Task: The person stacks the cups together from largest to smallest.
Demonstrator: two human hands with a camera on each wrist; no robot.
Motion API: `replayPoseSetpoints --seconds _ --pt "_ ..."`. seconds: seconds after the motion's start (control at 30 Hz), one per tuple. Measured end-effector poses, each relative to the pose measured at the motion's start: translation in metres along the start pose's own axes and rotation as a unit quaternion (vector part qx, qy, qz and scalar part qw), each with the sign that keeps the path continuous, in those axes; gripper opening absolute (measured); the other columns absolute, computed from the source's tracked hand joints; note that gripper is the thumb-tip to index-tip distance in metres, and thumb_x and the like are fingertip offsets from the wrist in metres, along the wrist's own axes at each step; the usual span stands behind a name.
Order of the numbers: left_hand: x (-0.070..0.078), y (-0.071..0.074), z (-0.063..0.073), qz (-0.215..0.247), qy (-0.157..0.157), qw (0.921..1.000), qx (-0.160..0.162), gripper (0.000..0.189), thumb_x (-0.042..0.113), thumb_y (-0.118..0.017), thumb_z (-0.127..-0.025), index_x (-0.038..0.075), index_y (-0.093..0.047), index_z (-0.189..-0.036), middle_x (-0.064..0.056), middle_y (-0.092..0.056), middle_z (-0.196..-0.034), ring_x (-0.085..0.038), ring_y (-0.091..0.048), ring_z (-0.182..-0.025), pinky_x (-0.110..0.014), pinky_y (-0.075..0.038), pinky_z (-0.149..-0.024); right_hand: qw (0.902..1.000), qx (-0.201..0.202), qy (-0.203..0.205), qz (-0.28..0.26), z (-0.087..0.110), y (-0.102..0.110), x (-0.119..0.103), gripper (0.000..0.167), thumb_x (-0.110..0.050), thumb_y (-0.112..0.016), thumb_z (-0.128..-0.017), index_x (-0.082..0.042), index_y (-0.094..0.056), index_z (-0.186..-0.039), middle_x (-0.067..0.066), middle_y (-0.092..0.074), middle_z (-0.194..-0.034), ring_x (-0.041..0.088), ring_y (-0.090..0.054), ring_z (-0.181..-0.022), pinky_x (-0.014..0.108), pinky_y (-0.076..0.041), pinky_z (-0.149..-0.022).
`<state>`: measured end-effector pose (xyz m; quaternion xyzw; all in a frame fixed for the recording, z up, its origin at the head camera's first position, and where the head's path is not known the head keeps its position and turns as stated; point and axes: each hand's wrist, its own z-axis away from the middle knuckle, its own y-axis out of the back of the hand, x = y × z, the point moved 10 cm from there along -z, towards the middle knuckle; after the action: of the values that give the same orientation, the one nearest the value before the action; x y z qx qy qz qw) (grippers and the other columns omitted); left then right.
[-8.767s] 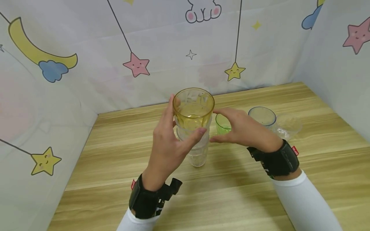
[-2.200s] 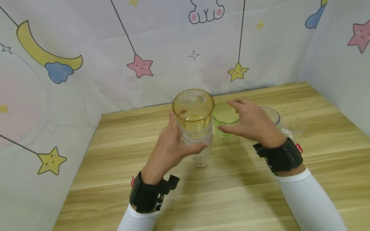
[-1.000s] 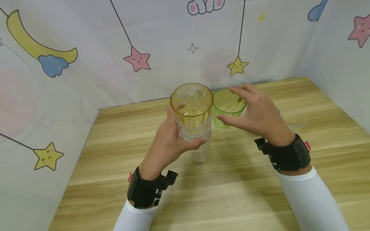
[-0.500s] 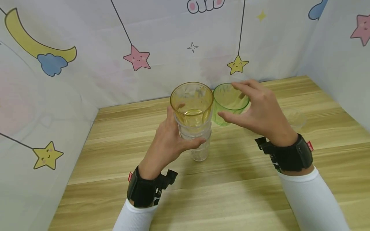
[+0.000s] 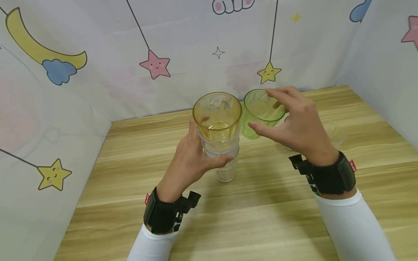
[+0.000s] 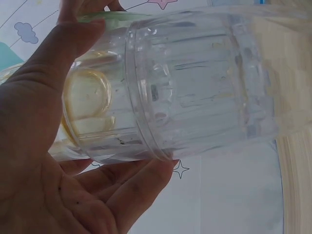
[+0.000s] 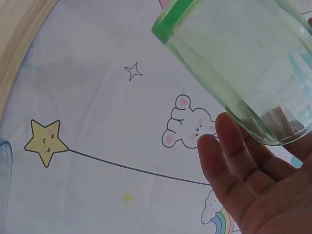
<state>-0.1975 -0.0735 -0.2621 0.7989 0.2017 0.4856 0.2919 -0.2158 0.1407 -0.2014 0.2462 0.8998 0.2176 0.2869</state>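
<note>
My left hand [image 5: 189,163] grips a tall upright stack of cups, with the thumb across the near side. The yellow cup [image 5: 218,112] tops it, nested in the clear cups [image 5: 226,172]. The left wrist view shows the clear ribbed wall [image 6: 204,78] and my curled fingers [image 6: 141,185] under it. My right hand [image 5: 298,125] pinches a green cup [image 5: 253,125] near its rim, between thumb and fingers. That cup is raised, tilted slightly, close beside the yellow rim. Its thick green base [image 7: 176,17] shows in the right wrist view.
A clear cup [image 5: 337,135] stands on the wooden table [image 5: 248,224] behind my right wrist. A blue-rimmed cup [image 5: 287,147] is mostly hidden by my right hand; its edge [image 7: 6,170] shows in the right wrist view. A patterned cloth wall [image 5: 183,32] stands behind the table.
My right hand, near the stack at first, took hold of the green cup and has lifted it up and slightly right. My left hand slid lower on the stack earlier and now keeps still.
</note>
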Motion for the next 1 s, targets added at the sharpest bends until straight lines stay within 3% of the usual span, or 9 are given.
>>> replayPoseSetpoints --seconds 0.43,0.57,1.0 --pt "-0.001 0.000 0.000 -0.006 0.006 1.0000 0.002 0.108 0.033 -0.096 -0.067 0.019 -0.025 -0.147 -0.004 -0.055 -0.130 -0.025 -0.060 -0.112 -0.045 -0.050 -0.093 0.9982 0.057 -0.020 -0.004 -0.001 0.016 0.001 0.072 -0.026 -0.091 -0.065 -0.001 -0.068 -0.128 0.014 -0.068 -0.117 0.026 -0.062 -0.091 0.026 -0.041 -0.077" --pt "-0.001 0.000 0.000 -0.007 0.005 1.0000 0.003 0.107 0.033 -0.096 -0.067 0.020 -0.025 -0.147 -0.004 -0.053 -0.132 -0.025 -0.060 -0.112 -0.046 -0.050 -0.093 0.9971 0.073 -0.021 -0.009 -0.001 0.021 -0.001 0.072 -0.025 -0.091 -0.065 -0.002 -0.068 -0.129 0.013 -0.068 -0.116 0.024 -0.061 -0.085 0.023 -0.038 -0.075" --pt "-0.001 0.000 0.000 -0.004 0.007 1.0000 0.003 0.108 0.033 -0.096 -0.066 0.021 -0.024 -0.147 -0.004 -0.054 -0.131 -0.025 -0.060 -0.112 -0.046 -0.050 -0.093 0.9916 0.115 -0.041 -0.043 0.001 0.033 -0.005 0.066 -0.026 -0.087 -0.068 -0.008 -0.069 -0.130 0.004 -0.068 -0.121 0.012 -0.063 -0.093 0.019 -0.045 -0.073"
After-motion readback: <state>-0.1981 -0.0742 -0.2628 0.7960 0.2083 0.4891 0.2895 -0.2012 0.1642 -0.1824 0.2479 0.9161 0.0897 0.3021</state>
